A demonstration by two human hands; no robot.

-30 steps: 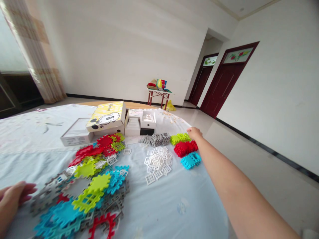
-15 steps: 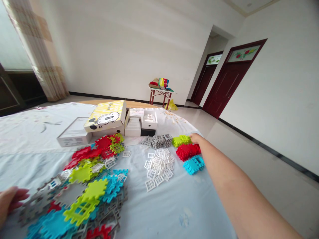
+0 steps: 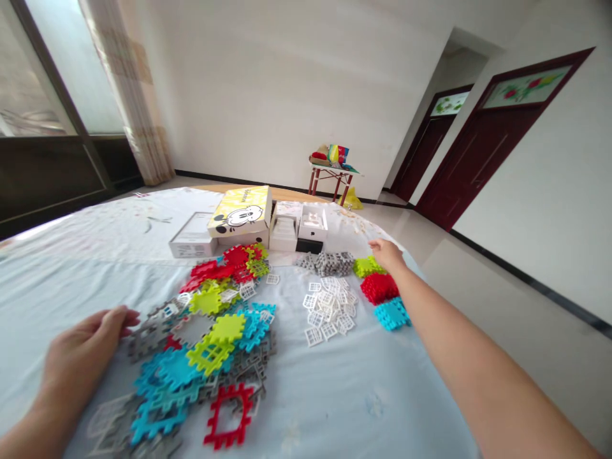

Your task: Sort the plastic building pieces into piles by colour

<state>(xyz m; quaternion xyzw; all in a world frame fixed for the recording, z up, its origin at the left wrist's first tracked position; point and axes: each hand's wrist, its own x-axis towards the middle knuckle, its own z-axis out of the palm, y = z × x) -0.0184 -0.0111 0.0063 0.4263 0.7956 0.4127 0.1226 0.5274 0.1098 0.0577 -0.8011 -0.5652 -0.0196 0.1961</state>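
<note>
Hovering near toothed lime-green plastic tiles [image 3: 364, 266]: right hand [image 3: 388, 256], grip unclear. Left hand [image 3: 90, 341] loosely spread beside grey plastic tiles [image 3: 149, 339].

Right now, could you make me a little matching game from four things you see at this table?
1. Left hand
2. Right hand
3. White window pieces
4. Yellow-and-white box

A. Heaped between the mixed pile and the red stack
B. Has a cartoon printed on it
C. Beside gray pieces
D. By the lime-green stack

Pairs: 1-C, 2-D, 3-A, 4-B
</note>
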